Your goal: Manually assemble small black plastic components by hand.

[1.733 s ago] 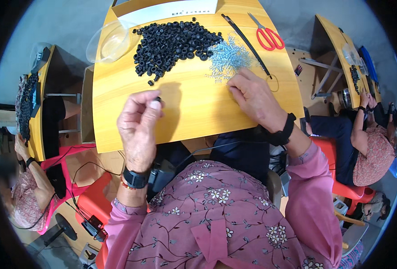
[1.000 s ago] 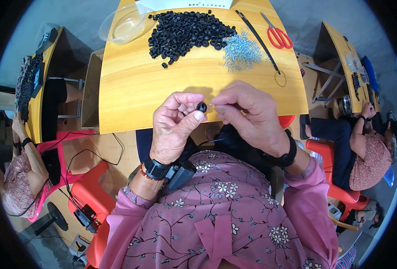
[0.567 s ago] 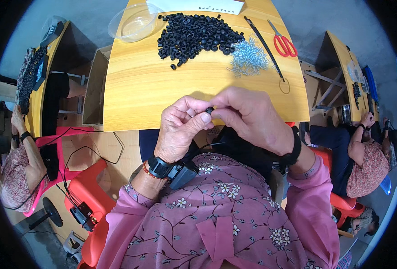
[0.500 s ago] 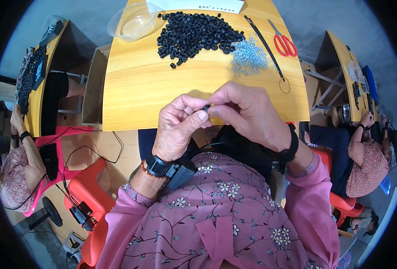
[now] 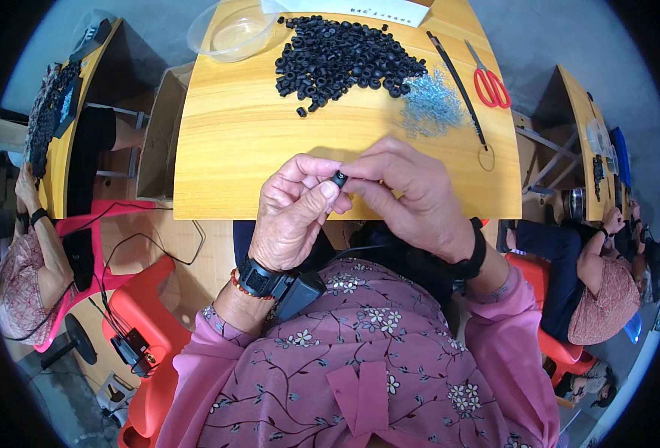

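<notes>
My left hand (image 5: 294,212) and my right hand (image 5: 413,196) meet over the near edge of a yellow wooden table (image 5: 233,149). Between their fingertips they pinch one small black rubber ring (image 5: 339,178). What the right fingers hold besides the ring is hidden. A heap of the same black rings (image 5: 341,63) lies at the far middle of the table. A small pile of thin silvery metal pieces (image 5: 428,108) sits to its right.
A clear plastic bowl (image 5: 233,31) stands at the far left corner. A long black tool with a wire loop (image 5: 460,89) and red-handled scissors (image 5: 487,78) lie at the right. Other people sit at neighbouring yellow tables on the left (image 5: 35,254) and the right (image 5: 606,284). Red chairs stand on both sides.
My hands have come back from the table to its near edge and closed together on one black ring. Over the last half second they have barely shifted.
</notes>
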